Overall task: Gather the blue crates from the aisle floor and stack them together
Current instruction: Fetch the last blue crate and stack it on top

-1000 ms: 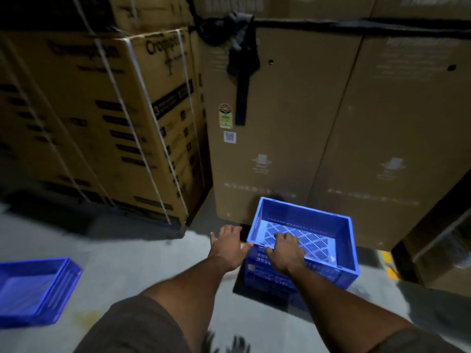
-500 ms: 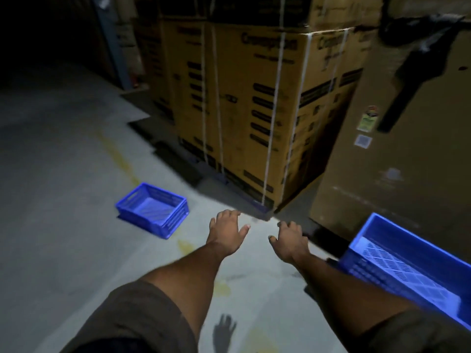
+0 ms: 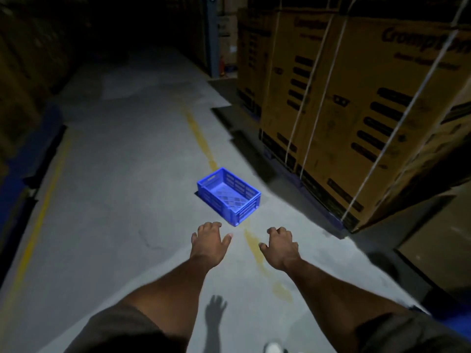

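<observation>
A blue plastic crate [image 3: 229, 196] with slotted walls sits empty and upright on the grey aisle floor, just ahead of my hands. My left hand [image 3: 209, 242] hovers palm down a short way in front of the crate's near corner, fingers apart and empty. Level with it to the right, my right hand [image 3: 280, 244] is also palm down with fingers loosely curled, holding nothing. Neither hand touches the crate. A sliver of blue at the bottom right edge [image 3: 456, 329] may be the other crate; I cannot tell.
Tall strapped cardboard boxes [image 3: 356, 110] on pallets line the right side. Dark racking with a blue base rail [image 3: 30, 154] runs along the left. Worn yellow floor lines [image 3: 201, 138] mark the aisle, which stretches ahead into darkness. My shoe tip [image 3: 274, 349] shows at the bottom.
My hands let go of the crate by the large boxes and my view swung left down the aisle. The floor crate that was at far left now lies straight ahead, close to my hands.
</observation>
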Action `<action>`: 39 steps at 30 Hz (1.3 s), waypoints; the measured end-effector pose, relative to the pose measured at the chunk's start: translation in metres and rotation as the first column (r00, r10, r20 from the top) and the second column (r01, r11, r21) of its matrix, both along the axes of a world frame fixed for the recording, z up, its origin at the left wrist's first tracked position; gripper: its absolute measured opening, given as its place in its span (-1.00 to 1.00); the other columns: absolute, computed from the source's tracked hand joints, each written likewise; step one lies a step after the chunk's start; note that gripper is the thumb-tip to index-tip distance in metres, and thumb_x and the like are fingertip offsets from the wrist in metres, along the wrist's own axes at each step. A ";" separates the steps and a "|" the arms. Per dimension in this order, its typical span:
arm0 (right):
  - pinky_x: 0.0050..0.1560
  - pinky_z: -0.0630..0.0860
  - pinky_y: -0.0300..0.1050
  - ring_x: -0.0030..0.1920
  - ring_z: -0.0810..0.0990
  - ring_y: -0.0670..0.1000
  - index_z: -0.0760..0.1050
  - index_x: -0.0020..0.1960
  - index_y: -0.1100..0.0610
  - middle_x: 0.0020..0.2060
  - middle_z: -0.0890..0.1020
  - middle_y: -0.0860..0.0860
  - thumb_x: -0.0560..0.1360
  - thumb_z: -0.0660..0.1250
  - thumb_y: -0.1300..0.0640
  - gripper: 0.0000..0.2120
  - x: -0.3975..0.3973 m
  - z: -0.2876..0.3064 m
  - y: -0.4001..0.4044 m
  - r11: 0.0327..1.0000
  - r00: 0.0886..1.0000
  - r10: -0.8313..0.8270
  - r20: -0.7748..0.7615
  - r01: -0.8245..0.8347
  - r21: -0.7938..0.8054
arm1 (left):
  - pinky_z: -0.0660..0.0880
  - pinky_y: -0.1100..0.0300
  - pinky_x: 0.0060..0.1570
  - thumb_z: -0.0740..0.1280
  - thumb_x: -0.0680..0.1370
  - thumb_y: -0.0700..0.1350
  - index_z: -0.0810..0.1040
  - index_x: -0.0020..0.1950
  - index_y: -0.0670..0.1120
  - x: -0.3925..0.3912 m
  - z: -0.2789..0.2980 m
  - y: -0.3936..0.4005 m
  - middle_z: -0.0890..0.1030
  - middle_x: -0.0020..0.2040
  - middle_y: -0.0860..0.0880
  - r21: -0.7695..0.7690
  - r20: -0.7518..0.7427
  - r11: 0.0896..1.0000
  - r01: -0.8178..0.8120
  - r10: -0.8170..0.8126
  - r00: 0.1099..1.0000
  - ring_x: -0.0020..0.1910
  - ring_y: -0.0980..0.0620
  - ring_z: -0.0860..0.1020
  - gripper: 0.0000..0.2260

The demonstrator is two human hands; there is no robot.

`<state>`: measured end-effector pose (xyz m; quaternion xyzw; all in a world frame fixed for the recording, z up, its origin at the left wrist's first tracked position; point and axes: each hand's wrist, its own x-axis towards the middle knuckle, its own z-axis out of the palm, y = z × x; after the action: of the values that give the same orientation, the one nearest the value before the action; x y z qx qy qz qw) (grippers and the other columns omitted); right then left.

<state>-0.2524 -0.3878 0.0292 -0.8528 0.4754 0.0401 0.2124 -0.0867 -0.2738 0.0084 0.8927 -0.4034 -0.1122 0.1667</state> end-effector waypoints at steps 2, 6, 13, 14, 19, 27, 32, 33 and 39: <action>0.29 0.34 0.10 0.39 0.29 0.12 0.27 0.43 0.08 0.35 0.35 0.09 0.56 0.18 -0.12 -0.49 0.027 -0.002 -0.003 0.999 0.999 0.033 -0.015 -0.033 0.000 | 0.30 -0.01 0.37 0.19 0.58 0.21 0.41 0.39 0.00 0.024 -0.003 0.006 0.47 0.34 -0.05 0.005 -0.008 0.999 -0.033 0.033 0.999 0.36 -0.06 0.37 -0.54; 0.29 0.36 0.11 0.38 0.30 0.13 0.27 0.43 0.09 0.35 0.35 0.10 0.56 0.19 -0.13 -0.49 0.081 -0.014 -0.016 0.996 0.995 0.085 -0.052 -0.084 0.009 | 0.30 0.01 0.36 0.18 0.58 0.21 0.40 0.40 -0.01 0.076 -0.010 0.009 0.46 0.34 -0.06 0.022 -0.003 0.997 -0.080 0.080 0.997 0.37 -0.07 0.37 -0.53; 0.29 0.35 0.13 0.37 0.30 0.14 0.29 0.39 0.11 0.33 0.35 0.12 0.55 0.19 -0.13 -0.50 0.204 -0.042 -0.068 0.989 0.989 0.146 -0.027 -0.144 0.040 | 0.31 0.00 0.37 0.18 0.58 0.22 0.40 0.41 -0.01 0.193 -0.023 -0.036 0.46 0.35 -0.06 0.082 0.030 0.986 -0.148 0.146 0.989 0.38 -0.07 0.36 -0.52; 0.29 0.35 0.13 0.36 0.30 0.14 0.29 0.39 0.11 0.33 0.36 0.12 0.55 0.19 -0.13 -0.51 0.221 -0.044 -0.078 0.988 0.989 0.148 -0.024 -0.146 0.051 | 0.30 0.00 0.37 0.18 0.58 0.22 0.39 0.41 -0.01 0.208 -0.023 -0.047 0.46 0.36 -0.06 0.093 0.026 0.985 -0.143 0.141 0.990 0.38 -0.07 0.36 -0.52; 0.31 0.33 0.16 0.38 0.29 0.15 0.29 0.40 0.12 0.33 0.36 0.13 0.55 0.20 -0.13 -0.49 0.298 -0.044 -0.138 0.989 0.991 0.128 -0.039 -0.125 0.079 | 0.32 0.01 0.36 0.20 0.58 0.21 0.40 0.41 -0.03 0.282 -0.009 -0.118 0.46 0.36 -0.08 0.070 -0.018 0.988 -0.139 0.141 0.990 0.38 -0.09 0.36 -0.52; 0.33 0.35 0.18 0.37 0.30 0.16 0.26 0.42 0.12 0.33 0.35 0.13 0.54 0.20 -0.14 -0.46 0.405 -0.052 -0.204 0.988 0.988 0.128 -0.090 -0.119 0.096 | 0.33 0.03 0.35 0.20 0.58 0.20 0.42 0.38 -0.03 0.395 -0.018 -0.184 0.48 0.32 -0.08 0.083 -0.072 0.989 -0.120 0.126 0.989 0.36 -0.09 0.38 -0.54; 0.35 0.33 0.19 0.40 0.28 0.15 0.26 0.43 0.12 0.36 0.34 0.12 0.55 0.20 -0.14 -0.45 0.471 -0.070 -0.250 0.994 0.987 0.073 -0.146 -0.059 0.097 | 0.35 0.04 0.32 0.20 0.58 0.19 0.43 0.36 -0.03 0.482 -0.046 -0.224 0.49 0.32 -0.07 0.120 -0.101 0.990 -0.073 0.085 0.991 0.35 -0.09 0.40 -0.55; 0.35 0.33 0.20 0.41 0.28 0.15 0.26 0.43 0.11 0.36 0.34 0.12 0.55 0.20 -0.15 -0.45 0.486 -0.073 -0.260 0.995 0.986 0.049 -0.156 -0.035 0.093 | 0.34 0.04 0.32 0.21 0.58 0.18 0.43 0.37 -0.03 0.501 -0.051 -0.235 0.49 0.32 -0.06 0.119 -0.106 0.991 -0.060 0.073 0.992 0.35 -0.08 0.39 -0.56; 0.35 0.33 0.21 0.42 0.26 0.16 0.25 0.46 0.11 0.38 0.31 0.13 0.55 0.21 -0.16 -0.42 0.586 -0.081 -0.295 0.980 0.978 -0.114 -0.174 0.140 0.143 | 0.34 0.03 0.28 0.22 0.59 0.14 0.49 0.25 -0.03 0.618 -0.056 -0.301 0.51 0.26 -0.06 0.128 -0.150 0.988 0.090 -0.070 0.986 0.32 -0.09 0.40 -0.66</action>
<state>0.3333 -0.6832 -0.0517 -0.7953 0.5405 0.1337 0.2398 0.5308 -0.5748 -0.0480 0.8744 -0.4171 -0.2105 0.1305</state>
